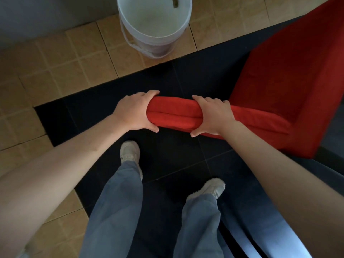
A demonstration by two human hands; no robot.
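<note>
Head view: red cloth gripped as a roll, short of the bucket

Head camera looked down on a person who stood on dark floor tiles [186, 161]. The left hand [135, 112] was curled round the near end of the red cloth [173, 114], thumb under and fingers over. The right hand [212, 116] gripped the same roll just beside it, fingers wrapped over the top. The cloth was held in the air in front of the legs, above the dark tiles. Between the hands it was bunched into a thick double fold. To the right it widened into a broad loose sheet that ran up and out of frame. A white bucket [156, 44] stood ahead on the tan tiles [65, 67], well apart from the hands and not under the cloth.

Whether the cloth was wet could not be told. If it was, a twist made at this spot would probably have sent water onto the dark tiles beside the shoes [130, 151] instead of into the bucket, leaving a slippery patch underfoot. The wide, ungathered part was the second risk. It lay outside both grips, so its weight might have dragged the roll out of the right hand, or its lower edge might have brushed the floor.
</note>
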